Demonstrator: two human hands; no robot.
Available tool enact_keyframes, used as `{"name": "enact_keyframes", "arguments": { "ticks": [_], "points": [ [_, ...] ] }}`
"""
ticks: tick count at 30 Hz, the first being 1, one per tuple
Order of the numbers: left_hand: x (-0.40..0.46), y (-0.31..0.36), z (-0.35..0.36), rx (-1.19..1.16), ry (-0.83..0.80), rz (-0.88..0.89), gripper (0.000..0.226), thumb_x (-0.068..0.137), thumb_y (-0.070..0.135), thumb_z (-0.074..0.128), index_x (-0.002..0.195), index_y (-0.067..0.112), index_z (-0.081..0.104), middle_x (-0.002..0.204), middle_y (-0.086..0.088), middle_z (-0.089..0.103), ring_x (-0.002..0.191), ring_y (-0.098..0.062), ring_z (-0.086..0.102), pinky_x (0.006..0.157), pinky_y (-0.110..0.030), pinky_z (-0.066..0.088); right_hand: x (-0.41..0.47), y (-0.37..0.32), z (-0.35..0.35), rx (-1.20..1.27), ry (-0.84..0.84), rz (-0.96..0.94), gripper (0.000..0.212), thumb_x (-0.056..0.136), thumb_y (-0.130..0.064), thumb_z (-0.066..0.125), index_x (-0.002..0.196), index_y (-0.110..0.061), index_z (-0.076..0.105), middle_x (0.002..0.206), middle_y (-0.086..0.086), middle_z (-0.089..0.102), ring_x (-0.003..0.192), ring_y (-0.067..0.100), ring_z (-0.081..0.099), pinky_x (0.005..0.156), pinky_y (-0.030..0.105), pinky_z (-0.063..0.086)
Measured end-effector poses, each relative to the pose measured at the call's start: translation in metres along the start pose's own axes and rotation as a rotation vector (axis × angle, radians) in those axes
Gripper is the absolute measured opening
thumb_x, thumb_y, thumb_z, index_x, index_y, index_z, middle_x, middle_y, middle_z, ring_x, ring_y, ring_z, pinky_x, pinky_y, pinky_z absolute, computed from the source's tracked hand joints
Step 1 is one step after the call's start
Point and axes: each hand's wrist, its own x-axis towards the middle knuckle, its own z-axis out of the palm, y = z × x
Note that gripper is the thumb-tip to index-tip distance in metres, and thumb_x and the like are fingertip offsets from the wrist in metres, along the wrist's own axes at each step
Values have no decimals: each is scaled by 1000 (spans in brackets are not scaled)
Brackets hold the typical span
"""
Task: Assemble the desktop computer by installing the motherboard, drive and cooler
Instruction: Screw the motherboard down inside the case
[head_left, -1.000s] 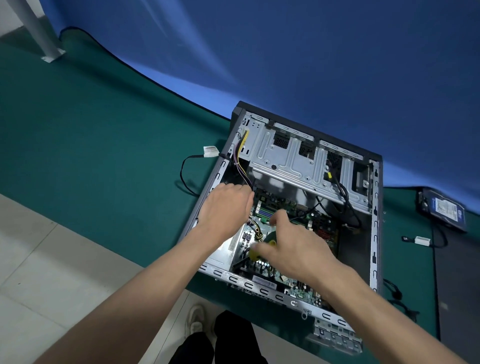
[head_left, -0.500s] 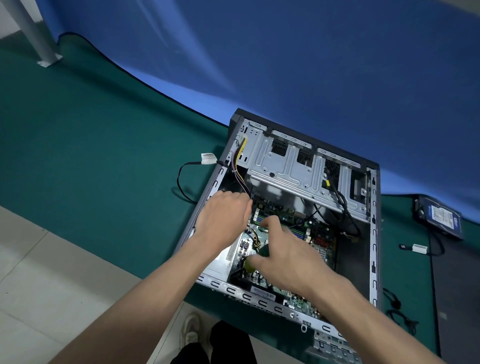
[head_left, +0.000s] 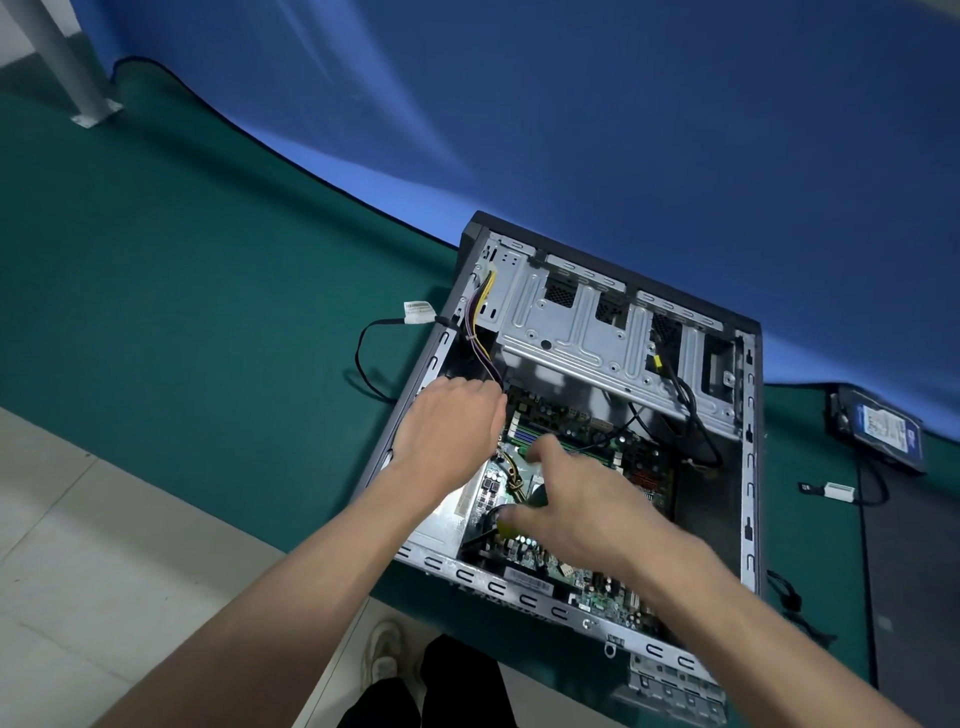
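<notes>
Nearby, hard drive (head_left: 880, 430) beside case (head_left: 750, 467).

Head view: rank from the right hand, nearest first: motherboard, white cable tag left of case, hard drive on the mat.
From the right hand:
1. Motherboard, directly beneath it, inside the case.
2. White cable tag, outside the case, upper left.
3. Hard drive, far right on the mat.

Both forearms reach forward; left hand (head_left: 447, 431) knuckles up, fingers curled down; right hand (head_left: 582, 506) fingers curled, blurred.

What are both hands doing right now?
Left hand: inside the case, grip cannot be told.
Right hand: holds a screwdriver.
</notes>
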Motion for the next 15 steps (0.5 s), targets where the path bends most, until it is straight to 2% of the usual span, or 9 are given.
{"name": "enact_keyframes", "arguments": {
  "ticks": [2,4,6,9,12,13,15],
  "points": [
    [0,0,1,8,-3,3,31,100,28,34,83,17,58,78,0,65,72,-19,57,74,-29,38,0,2,-3,75,-64,-21,45,90,-33,56,127,-22,33,115,3,52,89,22,56,76,35,47],
    [0,-1,2,14,-2,9,31,100,28,33,82,18,57,78,1,64,71,-18,57,75,-28,38,-1,0,2,62,54,-38,28,95,-34,50,115,-16,43,96,4,60,80,23,56,68,34,44],
    [0,-1,2,7,-3,6,31,99,28,33,81,18,56,77,1,64,70,-18,56,74,-28,38,1,-1,4,23,147,-19,35,98,-45,42,109,-11,46,81,2,55,75,25,53,64,34,39],
    [1,1,1,-4,1,6,31,99,27,35,80,17,57,76,0,64,70,-19,56,74,-29,38,0,-2,3,34,50,-37,37,94,-45,49,118,-18,38,92,0,54,84,24,55,70,35,43],
    [1,0,1,8,-1,9,31,99,27,35,81,17,58,77,0,65,70,-19,57,74,-29,39,-1,-3,4,-89,154,-24,37,98,-47,38,108,-12,47,80,3,52,72,24,48,62,32,35],
    [0,0,1,11,5,8,31,99,27,36,81,17,59,77,0,65,70,-19,57,73,-29,39,-1,-3,4,-98,150,-8,39,97,-50,37,105,-13,46,83,4,55,72,24,47,62,32,34],
    [0,0,0,9,11,5,31,99,27,35,81,17,58,76,1,65,69,-19,56,72,-28,38,-2,-3,1,-30,27,-11,37,94,-50,45,110,-18,37,97,2,55,77,22,50,65,33,36]
  ]
}}
